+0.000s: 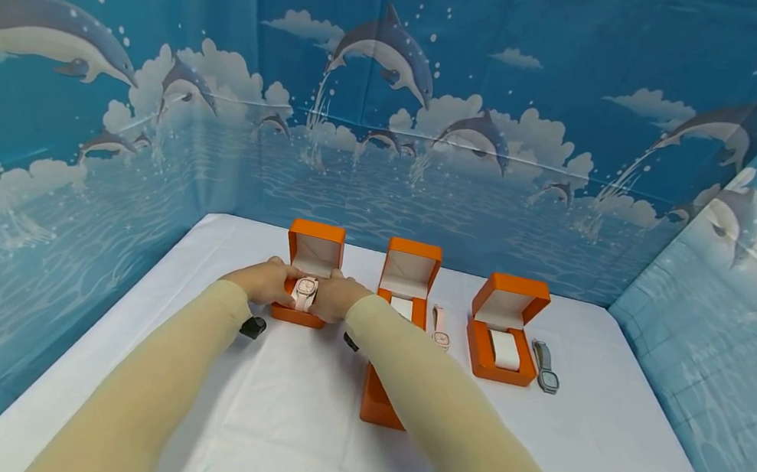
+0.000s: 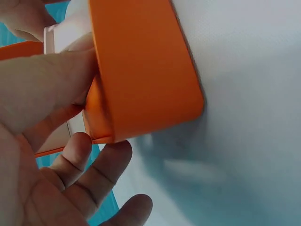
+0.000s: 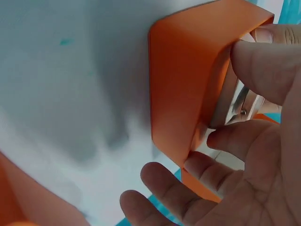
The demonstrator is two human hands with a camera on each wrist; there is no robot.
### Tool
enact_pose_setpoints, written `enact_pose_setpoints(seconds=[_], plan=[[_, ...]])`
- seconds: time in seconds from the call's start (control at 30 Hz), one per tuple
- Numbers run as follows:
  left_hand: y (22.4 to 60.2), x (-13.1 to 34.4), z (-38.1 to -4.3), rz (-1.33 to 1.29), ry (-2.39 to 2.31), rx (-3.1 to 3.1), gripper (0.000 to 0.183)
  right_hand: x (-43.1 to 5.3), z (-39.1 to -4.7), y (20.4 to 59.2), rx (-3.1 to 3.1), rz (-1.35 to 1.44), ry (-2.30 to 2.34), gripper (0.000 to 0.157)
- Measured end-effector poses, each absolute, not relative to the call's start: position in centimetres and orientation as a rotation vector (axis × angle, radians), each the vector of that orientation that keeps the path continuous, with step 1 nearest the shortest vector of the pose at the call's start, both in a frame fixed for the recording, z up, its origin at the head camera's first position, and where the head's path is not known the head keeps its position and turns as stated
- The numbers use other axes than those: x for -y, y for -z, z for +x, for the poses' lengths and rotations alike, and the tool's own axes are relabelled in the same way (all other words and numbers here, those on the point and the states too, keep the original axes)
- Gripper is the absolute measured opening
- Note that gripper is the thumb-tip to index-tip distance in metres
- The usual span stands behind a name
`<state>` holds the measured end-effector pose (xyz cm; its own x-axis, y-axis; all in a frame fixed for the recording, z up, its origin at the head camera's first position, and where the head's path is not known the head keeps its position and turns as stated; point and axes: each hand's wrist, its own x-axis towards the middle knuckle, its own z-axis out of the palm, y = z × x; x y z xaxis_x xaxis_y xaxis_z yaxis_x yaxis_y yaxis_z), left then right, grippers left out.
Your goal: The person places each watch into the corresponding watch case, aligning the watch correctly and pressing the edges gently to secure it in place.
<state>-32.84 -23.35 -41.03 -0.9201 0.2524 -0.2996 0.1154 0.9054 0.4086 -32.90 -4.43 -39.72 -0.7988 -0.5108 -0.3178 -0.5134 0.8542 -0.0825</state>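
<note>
A pale pink wristwatch (image 1: pixel 305 291) lies face up round a light cushion (image 2: pixel 77 19) in the leftmost open orange watch box (image 1: pixel 298 317). From the left, my left hand (image 1: pixel 267 280) reaches in, its thumb and index finger at the cushion's end; its other fingers spread beside the box. At the opposite side my right hand (image 1: pixel 339 296) holds the watch and cushion between thumb and index finger, next to the metal case (image 3: pixel 242 101). Its remaining fingers stay outside the box wall. How much of the cushion sits inside is partly hidden by the fingers.
A second open orange box (image 1: pixel 390 414), partly behind my right forearm, has a white cushion and a pink watch (image 1: pixel 441 331) beside it. Further right stands a third open box (image 1: pixel 502 376), with a grey-green watch (image 1: pixel 546 367) alongside. A dolphin-print curtain (image 1: pixel 370 181) borders the white table (image 1: pixel 275 425).
</note>
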Motion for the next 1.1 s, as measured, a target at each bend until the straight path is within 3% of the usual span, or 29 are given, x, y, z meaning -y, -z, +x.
enact_pose_setpoints(seconds=[0.13,0.27,0.5,0.67,0.87,1.1], plan=[[40.6,23.3,-32.6,0.269,-0.506,-2.714,0.071,3.7,-33.3,38.8,-2.727,-0.856,-0.078,0.04],[39.3,23.5,-32.5,0.289,-0.497,-2.715,0.071,2.6,-33.7,36.9,-2.792,-0.767,0.088,0.028],[36.6,25.1,-32.6,0.163,-0.723,-2.838,0.052,1.4,-34.8,34.7,-2.924,-0.499,0.451,0.046],[35.5,25.4,-33.3,-0.053,-0.952,-2.897,0.064,1.5,-36.1,34.9,-2.927,-0.455,0.73,0.062],[35.4,24.9,-34.7,-0.099,-1.069,-2.825,0.083,1.8,-36.9,35.2,-2.858,-0.463,0.845,0.061],[35.6,24.5,-35.4,-0.096,-1.166,-2.767,0.072,2.0,-36.9,35.2,-2.792,-0.422,0.913,0.058]])
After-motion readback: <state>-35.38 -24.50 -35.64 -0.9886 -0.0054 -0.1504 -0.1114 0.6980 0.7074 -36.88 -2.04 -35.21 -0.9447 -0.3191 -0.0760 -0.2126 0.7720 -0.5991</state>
